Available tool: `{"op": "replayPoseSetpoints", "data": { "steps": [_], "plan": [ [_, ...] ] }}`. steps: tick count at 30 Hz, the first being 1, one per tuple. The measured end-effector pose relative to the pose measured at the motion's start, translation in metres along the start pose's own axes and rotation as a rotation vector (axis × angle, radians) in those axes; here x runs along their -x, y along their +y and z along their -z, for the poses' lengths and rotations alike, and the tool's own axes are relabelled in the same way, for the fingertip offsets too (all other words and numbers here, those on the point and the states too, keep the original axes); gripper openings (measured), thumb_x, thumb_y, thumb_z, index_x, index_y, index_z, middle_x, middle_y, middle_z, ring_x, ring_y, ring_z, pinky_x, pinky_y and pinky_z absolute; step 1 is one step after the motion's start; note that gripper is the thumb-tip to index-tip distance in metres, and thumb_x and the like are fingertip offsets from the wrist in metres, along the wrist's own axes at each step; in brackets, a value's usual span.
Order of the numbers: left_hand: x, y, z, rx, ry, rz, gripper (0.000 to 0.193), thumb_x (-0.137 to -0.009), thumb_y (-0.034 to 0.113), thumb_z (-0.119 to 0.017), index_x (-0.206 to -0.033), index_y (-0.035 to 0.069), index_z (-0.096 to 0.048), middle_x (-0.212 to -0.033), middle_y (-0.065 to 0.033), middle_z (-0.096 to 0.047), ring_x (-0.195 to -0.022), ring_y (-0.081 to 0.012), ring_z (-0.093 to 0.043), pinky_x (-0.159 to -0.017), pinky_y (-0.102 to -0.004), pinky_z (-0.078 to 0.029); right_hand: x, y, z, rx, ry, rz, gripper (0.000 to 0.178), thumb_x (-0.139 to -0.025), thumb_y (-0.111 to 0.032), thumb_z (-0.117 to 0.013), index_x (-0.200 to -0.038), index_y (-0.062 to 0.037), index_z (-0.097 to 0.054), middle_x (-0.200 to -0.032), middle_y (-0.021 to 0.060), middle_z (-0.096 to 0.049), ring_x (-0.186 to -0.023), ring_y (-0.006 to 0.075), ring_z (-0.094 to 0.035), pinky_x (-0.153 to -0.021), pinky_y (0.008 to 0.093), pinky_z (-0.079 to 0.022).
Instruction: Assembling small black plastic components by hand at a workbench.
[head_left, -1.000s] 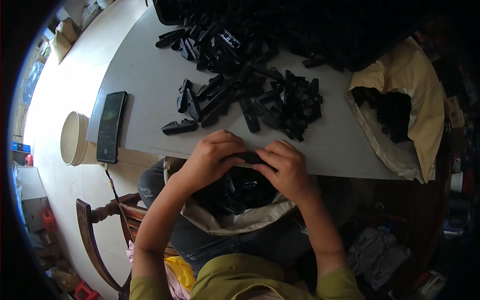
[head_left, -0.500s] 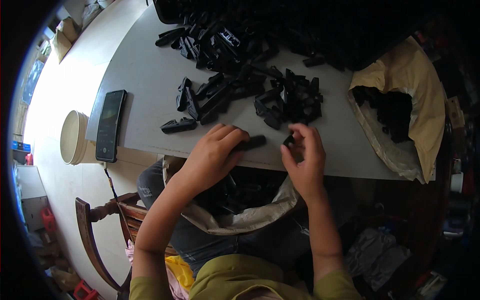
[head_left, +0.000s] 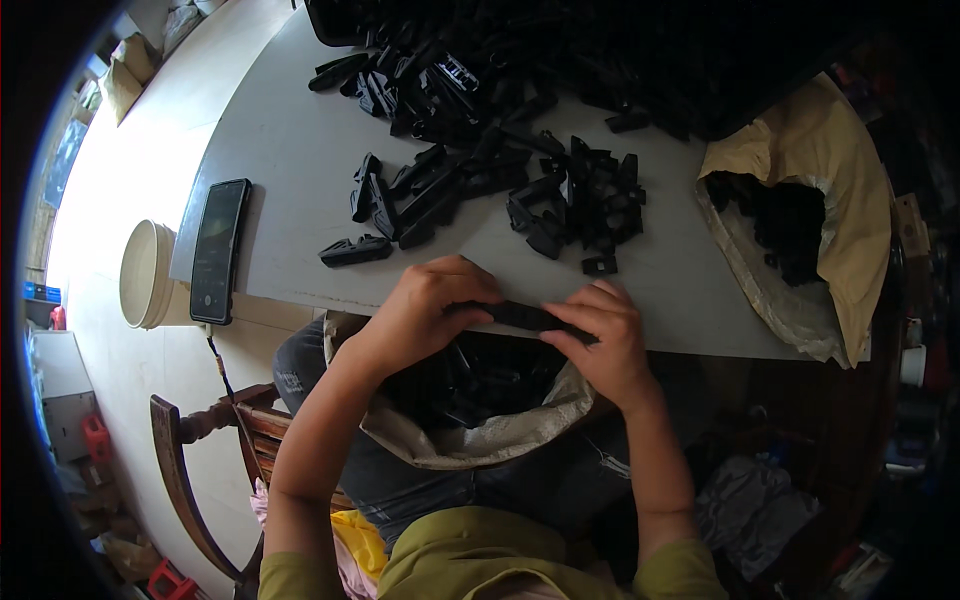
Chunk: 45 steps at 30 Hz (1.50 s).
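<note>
My left hand pinches one end of a long black plastic part over the table's near edge. At its other end my right hand is closed, thumb and fingers gripping it. Whether a smaller piece sits in the right fingertips is hidden. Beyond my hands lie a cluster of small black plastic pieces and a group of longer black parts. Below them an open woven sack on my lap contains more black parts.
A large heap of black parts covers the far side of the grey table. On the right stands an open tan sack with dark pieces inside. A phone and a pale bucket are at the left, above a wooden chair.
My right hand has moved down and left to meet the long part's free end. The left hand has shifted slightly, turning the part. A small piece now shows on the table beyond my right hand.
</note>
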<state>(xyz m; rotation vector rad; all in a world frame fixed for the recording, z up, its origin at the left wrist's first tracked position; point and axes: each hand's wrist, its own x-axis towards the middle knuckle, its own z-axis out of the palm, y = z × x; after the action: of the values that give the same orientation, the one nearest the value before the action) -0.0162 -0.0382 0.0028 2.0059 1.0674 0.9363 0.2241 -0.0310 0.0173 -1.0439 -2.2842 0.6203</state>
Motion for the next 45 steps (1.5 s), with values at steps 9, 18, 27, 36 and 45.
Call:
{"op": "replayPoseSetpoints", "data": {
  "steps": [9, 18, 27, 36, 45],
  "plan": [
    [-0.027, 0.014, -0.001, -0.237, 0.033, -0.143, 0.029, -0.072, 0.001, -0.070, -0.101, 0.004, -0.068, -0.098, -0.0097, -0.063, -0.093, -0.0276, -0.060, -0.082, -0.0359, -0.051, 0.000, 0.014, 0.005, 0.273, 0.279, -0.028, 0.029, -0.075, 0.003, -0.069, -0.104, -0.0013, -0.067, -0.103, 0.0118, -0.059, -0.091, 0.0279, -0.061, -0.075, 0.0369, -0.050],
    [-0.051, 0.004, -0.010, -0.510, 0.108, -0.218, 0.027, -0.071, -0.001, -0.066, -0.097, 0.004, -0.061, -0.094, -0.0093, -0.057, -0.088, -0.0279, -0.058, -0.078, -0.0364, -0.049, 0.000, 0.014, 0.012, 0.049, 0.202, -0.149, 0.029, -0.075, 0.004, -0.070, -0.103, 0.0000, -0.063, -0.099, 0.0109, -0.059, -0.086, 0.0275, -0.062, -0.071, 0.0342, -0.051],
    [-0.015, 0.009, -0.012, 0.074, 0.106, 0.086, 0.029, -0.069, -0.002, -0.074, -0.096, 0.000, -0.064, -0.100, -0.0117, -0.065, -0.092, -0.0276, -0.064, -0.083, -0.0332, -0.050, 0.005, 0.005, -0.005, -0.130, 0.213, -0.126, 0.026, -0.071, -0.001, -0.077, -0.094, 0.0021, -0.066, -0.096, 0.0123, -0.062, -0.087, 0.0263, -0.064, -0.073, 0.0341, -0.051],
    [-0.013, -0.001, -0.013, 0.008, 0.043, 0.040, 0.029, -0.062, 0.004, -0.080, -0.089, 0.001, -0.070, -0.096, -0.0121, -0.067, -0.092, -0.0277, -0.064, -0.082, -0.0349, -0.051, -0.002, 0.010, -0.003, -0.118, 0.048, -0.063, 0.026, -0.066, -0.002, -0.080, -0.089, 0.0020, -0.068, -0.089, 0.0106, -0.063, -0.083, 0.0250, -0.062, -0.072, 0.0335, -0.051],
    [0.016, 0.026, 0.014, -0.311, 0.144, -0.027, 0.025, -0.072, 0.005, -0.075, -0.096, 0.003, -0.068, -0.097, -0.0116, -0.065, -0.096, -0.0301, -0.062, -0.084, -0.0380, -0.050, -0.012, 0.007, -0.006, 0.190, 0.335, -0.210, 0.029, -0.080, -0.020, -0.076, -0.099, -0.0008, -0.065, -0.094, 0.0108, -0.058, -0.072, 0.0240, -0.061, -0.061, 0.0327, -0.050]
  ]
}}
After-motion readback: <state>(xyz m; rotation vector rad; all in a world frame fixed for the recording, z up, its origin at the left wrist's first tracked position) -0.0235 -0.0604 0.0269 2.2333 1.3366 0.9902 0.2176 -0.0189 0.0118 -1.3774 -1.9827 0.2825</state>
